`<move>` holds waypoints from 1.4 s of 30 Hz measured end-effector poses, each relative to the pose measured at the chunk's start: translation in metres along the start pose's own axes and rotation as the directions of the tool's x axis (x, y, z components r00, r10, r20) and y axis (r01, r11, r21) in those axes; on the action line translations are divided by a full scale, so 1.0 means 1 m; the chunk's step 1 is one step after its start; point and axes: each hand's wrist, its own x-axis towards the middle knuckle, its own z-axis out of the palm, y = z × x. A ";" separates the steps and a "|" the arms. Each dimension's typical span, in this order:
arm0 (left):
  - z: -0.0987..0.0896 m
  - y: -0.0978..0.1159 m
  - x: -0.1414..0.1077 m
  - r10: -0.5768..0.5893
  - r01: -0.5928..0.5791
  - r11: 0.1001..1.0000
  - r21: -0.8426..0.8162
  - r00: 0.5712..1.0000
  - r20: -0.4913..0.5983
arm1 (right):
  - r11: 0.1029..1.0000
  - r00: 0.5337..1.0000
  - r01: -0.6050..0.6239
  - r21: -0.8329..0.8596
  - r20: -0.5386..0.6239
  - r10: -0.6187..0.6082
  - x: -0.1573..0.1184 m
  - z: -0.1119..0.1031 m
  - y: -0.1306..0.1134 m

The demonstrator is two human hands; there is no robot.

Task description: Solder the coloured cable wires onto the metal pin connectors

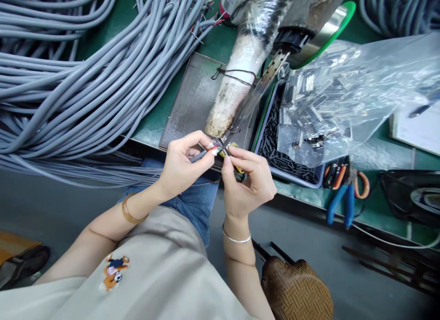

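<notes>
My left hand point(182, 163) is closed on the end of a grey cable point(198, 156), whose thin coloured wires fan out past the fingertips. Facing it, my right hand point(250, 175) pinches a small metal connector point(226, 151) between thumb and fingers, close to the bare wire ends. Whether wires and connector touch is too small to tell. Just above both hands, the slotted metal barrel of what looks like a soldering iron point(264, 84) slants down toward the connector. Beside it runs a white tube point(237, 65) wrapped in plastic film, its stained end near my fingers.
Bundles of grey cables point(113, 77) cover the bench's left. A dark plate point(192, 95) lies beneath the tube. Rightward are a blue tray point(318, 180) of short black pieces, a plastic bag point(374, 68) of metal connectors, blue-handled pliers point(349, 203) and a green-rimmed spool point(349, 17).
</notes>
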 end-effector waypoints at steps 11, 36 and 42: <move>-0.005 -0.005 0.001 -0.049 0.046 0.998 0.043 0.996 0.078 | 0.988 0.989 0.133 -0.081 0.073 -0.127 -0.010 -0.008 0.005; -0.014 0.014 -0.026 -0.234 0.319 0.910 -0.266 0.923 0.306 | 0.988 0.980 -0.037 -0.152 0.186 0.066 -0.015 -0.049 -0.033; -0.015 0.009 -0.031 -0.166 0.241 0.950 -0.197 0.928 0.335 | 0.994 0.961 0.058 -0.089 0.274 -0.032 -0.008 -0.038 -0.030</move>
